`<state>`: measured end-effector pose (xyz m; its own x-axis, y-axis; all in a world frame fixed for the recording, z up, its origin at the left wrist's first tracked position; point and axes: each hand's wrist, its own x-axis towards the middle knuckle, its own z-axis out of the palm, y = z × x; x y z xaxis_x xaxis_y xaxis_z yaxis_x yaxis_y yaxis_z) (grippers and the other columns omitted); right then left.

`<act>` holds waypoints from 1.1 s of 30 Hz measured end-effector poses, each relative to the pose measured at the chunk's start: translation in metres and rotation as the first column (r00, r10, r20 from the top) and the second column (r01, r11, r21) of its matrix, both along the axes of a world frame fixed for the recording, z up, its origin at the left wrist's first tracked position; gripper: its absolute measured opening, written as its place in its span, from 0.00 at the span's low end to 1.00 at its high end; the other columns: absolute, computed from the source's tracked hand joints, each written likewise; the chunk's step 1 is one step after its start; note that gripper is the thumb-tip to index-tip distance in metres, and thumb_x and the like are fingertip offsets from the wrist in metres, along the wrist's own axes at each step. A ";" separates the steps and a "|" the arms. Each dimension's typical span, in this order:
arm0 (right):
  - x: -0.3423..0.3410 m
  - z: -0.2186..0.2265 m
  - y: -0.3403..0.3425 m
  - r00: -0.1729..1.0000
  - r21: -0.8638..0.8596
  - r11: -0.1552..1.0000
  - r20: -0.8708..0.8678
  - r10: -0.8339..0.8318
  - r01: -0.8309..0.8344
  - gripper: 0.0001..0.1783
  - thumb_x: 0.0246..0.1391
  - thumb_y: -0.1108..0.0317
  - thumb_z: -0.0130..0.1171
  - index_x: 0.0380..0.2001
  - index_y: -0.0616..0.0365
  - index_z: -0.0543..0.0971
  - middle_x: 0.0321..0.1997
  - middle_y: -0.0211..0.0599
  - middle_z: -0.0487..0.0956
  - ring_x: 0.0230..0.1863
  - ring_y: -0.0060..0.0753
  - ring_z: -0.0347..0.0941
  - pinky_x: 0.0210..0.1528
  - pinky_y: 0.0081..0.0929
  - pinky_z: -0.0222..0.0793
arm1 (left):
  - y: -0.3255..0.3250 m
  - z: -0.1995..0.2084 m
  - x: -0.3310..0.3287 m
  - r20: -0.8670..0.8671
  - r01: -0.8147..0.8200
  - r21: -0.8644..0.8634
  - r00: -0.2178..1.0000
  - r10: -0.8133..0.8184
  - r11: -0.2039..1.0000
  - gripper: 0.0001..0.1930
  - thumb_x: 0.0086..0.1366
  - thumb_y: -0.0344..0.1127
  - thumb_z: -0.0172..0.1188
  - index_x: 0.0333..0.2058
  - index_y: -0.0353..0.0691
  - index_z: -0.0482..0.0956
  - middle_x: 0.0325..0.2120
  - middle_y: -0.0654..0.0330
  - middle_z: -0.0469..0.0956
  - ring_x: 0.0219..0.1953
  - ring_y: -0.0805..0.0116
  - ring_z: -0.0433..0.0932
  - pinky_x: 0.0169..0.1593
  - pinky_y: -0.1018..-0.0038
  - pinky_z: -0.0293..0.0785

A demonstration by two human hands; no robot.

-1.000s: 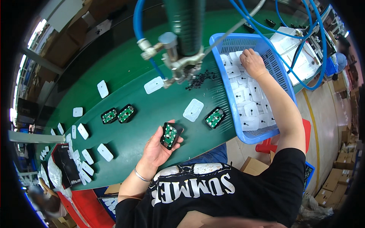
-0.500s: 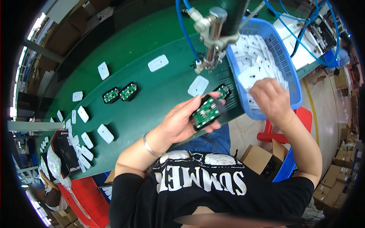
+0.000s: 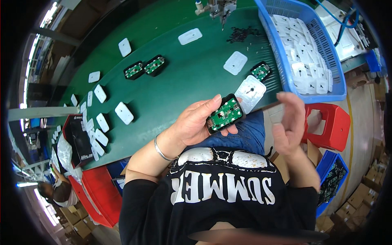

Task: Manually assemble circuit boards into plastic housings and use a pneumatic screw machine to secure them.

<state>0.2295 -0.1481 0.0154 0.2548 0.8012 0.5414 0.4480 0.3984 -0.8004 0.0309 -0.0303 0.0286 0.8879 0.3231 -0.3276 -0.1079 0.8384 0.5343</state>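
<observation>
My left hand (image 3: 194,122) is closed around a black plastic housing with a green circuit board (image 3: 227,114) facing up, just off the table's near edge. A white plastic cover (image 3: 254,92) with a small dark part in its middle overlaps the table edge beside the board. Whether my left fingertips touch this cover, I cannot tell. My right hand (image 3: 289,124) is raised to the right of it, slightly blurred, thumb and fingers apart and nothing in them. Behind the cover lie another housed circuit board (image 3: 261,71) and a white cover (image 3: 235,63).
A blue basket (image 3: 286,67) full of white covers stands at right. Dark small parts (image 3: 242,35) lie near a metal fixture (image 3: 221,9). Two housed boards (image 3: 154,65) and several white covers (image 3: 124,113) spread leftward. A red stool (image 3: 341,130) stands below the basket.
My right hand has drawn back from the basket toward me, and a white cover now lies by the left hand. My left hand still holds the circuit board. The whole view has shifted.
</observation>
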 end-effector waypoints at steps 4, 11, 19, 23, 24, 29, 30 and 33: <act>-0.045 -0.021 0.031 0.183 0.024 0.942 -0.979 0.090 -0.335 0.41 0.56 0.38 0.31 0.61 0.59 0.48 0.60 0.52 0.56 0.61 0.51 0.53 0.61 0.45 0.49 | -0.005 -0.005 -0.010 -0.037 -0.007 0.017 0.999 0.008 1.000 0.23 0.66 0.47 0.43 0.44 0.28 0.68 0.32 0.52 0.76 0.31 0.63 0.78 0.30 0.76 0.75; -0.056 -0.043 0.064 -0.356 0.310 0.861 -0.920 0.164 -0.403 0.38 0.55 0.38 0.35 0.58 0.58 0.55 0.55 0.52 0.63 0.55 0.47 0.62 0.62 0.47 0.48 | -0.007 -0.014 -0.019 0.014 -0.203 -0.138 0.978 0.207 0.969 0.23 0.66 0.44 0.44 0.51 0.31 0.64 0.38 0.52 0.73 0.37 0.61 0.75 0.36 0.73 0.74; -0.061 -0.051 0.075 -0.397 0.307 0.843 -0.910 0.122 -0.443 0.39 0.53 0.36 0.37 0.57 0.58 0.58 0.52 0.49 0.67 0.52 0.45 0.65 0.62 0.46 0.49 | -0.008 -0.012 -0.039 -0.059 -0.458 0.079 0.885 0.462 0.886 0.28 0.60 0.31 0.51 0.58 0.40 0.54 0.48 0.50 0.66 0.47 0.58 0.72 0.50 0.64 0.71; -0.076 -0.040 0.085 -0.250 0.109 0.848 -0.968 -0.028 -0.518 0.43 0.49 0.30 0.33 0.57 0.53 0.57 0.51 0.40 0.67 0.52 0.36 0.63 0.57 0.42 0.56 | -0.001 -0.015 -0.024 0.029 -0.352 0.789 0.839 0.543 0.503 0.29 0.53 0.25 0.59 0.54 0.38 0.60 0.45 0.57 0.66 0.48 0.67 0.68 0.52 0.70 0.68; -0.077 -0.041 0.086 -0.216 0.110 0.839 -0.976 -0.009 -0.533 0.44 0.49 0.29 0.31 0.58 0.53 0.55 0.52 0.39 0.66 0.54 0.36 0.61 0.58 0.38 0.55 | -0.001 -0.022 -0.020 -0.023 -0.308 0.842 0.801 0.599 0.444 0.30 0.48 0.26 0.64 0.51 0.38 0.64 0.46 0.56 0.64 0.48 0.65 0.68 0.51 0.71 0.68; -0.082 -0.038 0.088 -0.215 0.153 0.831 -0.976 0.041 -0.535 0.44 0.49 0.29 0.29 0.58 0.53 0.53 0.53 0.40 0.64 0.55 0.36 0.60 0.59 0.36 0.55 | 0.003 -0.026 -0.005 -0.044 -0.035 0.993 0.771 0.635 0.112 0.29 0.47 0.25 0.65 0.49 0.38 0.66 0.46 0.57 0.63 0.48 0.68 0.66 0.49 0.74 0.67; -0.083 -0.038 0.087 -0.207 0.157 0.824 -0.977 0.050 -0.544 0.45 0.49 0.29 0.28 0.58 0.54 0.52 0.54 0.40 0.64 0.55 0.36 0.60 0.59 0.36 0.55 | 0.003 -0.027 -0.004 -0.053 -0.015 0.995 0.767 0.640 0.101 0.29 0.47 0.27 0.65 0.49 0.39 0.66 0.47 0.56 0.63 0.48 0.67 0.66 0.49 0.74 0.67; -0.084 -0.039 0.086 -0.185 0.154 0.820 -0.981 0.061 -0.552 0.45 0.49 0.29 0.28 0.59 0.54 0.51 0.54 0.41 0.63 0.56 0.36 0.59 0.59 0.37 0.55 | 0.002 -0.031 0.000 -0.064 0.013 0.996 0.760 0.647 0.084 0.28 0.46 0.29 0.66 0.49 0.39 0.67 0.47 0.56 0.63 0.48 0.66 0.66 0.49 0.74 0.67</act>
<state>0.1454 -0.0621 -0.0233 -0.0488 0.9806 -0.1901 -0.9535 -0.1024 -0.2836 0.0305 -0.0285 -0.0027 0.4661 0.8497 0.2466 0.2761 -0.4045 0.8719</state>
